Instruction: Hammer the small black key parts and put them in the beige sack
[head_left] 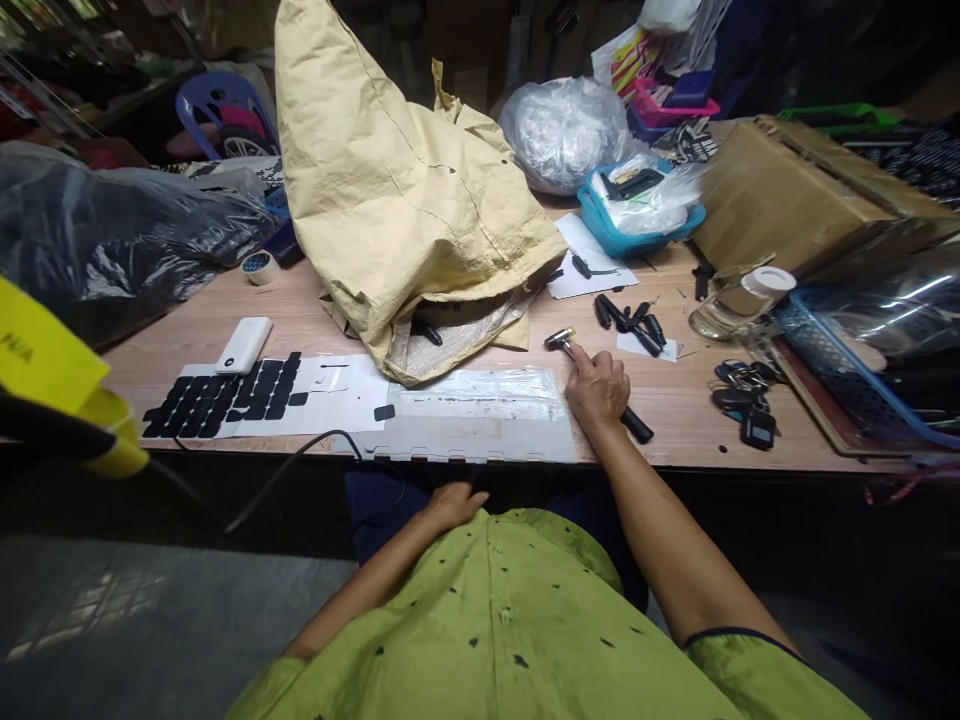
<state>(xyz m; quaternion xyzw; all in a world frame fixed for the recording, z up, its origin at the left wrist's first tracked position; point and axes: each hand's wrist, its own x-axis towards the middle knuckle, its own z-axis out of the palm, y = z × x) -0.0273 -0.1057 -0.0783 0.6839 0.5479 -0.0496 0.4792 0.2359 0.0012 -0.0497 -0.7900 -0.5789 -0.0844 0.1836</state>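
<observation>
My right hand (600, 388) is closed around a small hammer (560, 339) on the table. Its head, with a yellowish tip, shows beyond my fingers, and the end of its black handle sticks out on the other side. Beside that hand lies a clear plastic-covered sheet (480, 420) along the table's front edge. My left hand (454, 505) rests in my lap below the edge, fingers loosely stretched and partly hidden, with nothing visible in it. Several black handle-like pieces (634, 322) lie past the hammer. A large beige cloth sack (420, 200) slumps open toward me, a small black piece (427, 333) in its mouth.
Rows of black stickers (199, 405) and a white power bank (245, 345) lie left. A tape roll (259, 266) stands behind them. To the right are keys (750, 405), a glass jar (739, 305), a blue basket (847, 360) and a cardboard box (787, 200). A cable (285, 470) hangs off the edge.
</observation>
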